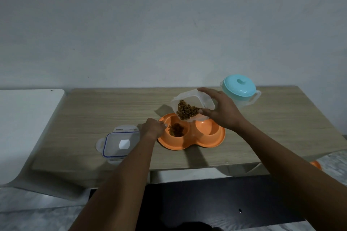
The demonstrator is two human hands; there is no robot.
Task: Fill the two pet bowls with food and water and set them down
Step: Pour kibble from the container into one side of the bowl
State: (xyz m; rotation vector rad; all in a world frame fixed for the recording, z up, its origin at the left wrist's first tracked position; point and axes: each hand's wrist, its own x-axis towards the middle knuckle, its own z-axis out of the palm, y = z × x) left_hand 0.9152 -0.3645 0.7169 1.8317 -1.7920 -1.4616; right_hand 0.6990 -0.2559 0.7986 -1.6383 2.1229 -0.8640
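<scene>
wooden table (93,110) carries all items | orange double pet bowl (210,141) near front edge, kibble (176,130) in its left well | right hand (223,110) grips tilted clear food container (193,103) over that well | left hand (153,128) closed on bowl's left rim | jug (239,90) behind, lid (118,143) left

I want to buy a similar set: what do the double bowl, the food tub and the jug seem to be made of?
Double bowl: likely moulded plastic, opaque orange with a soft sheen on its rim.
Food tub: clear, slightly cloudy plastic; the kibble shows through its wall.
Jug: translucent body with an opaque, glossy turquoise lid, probably plastic too.
</scene>
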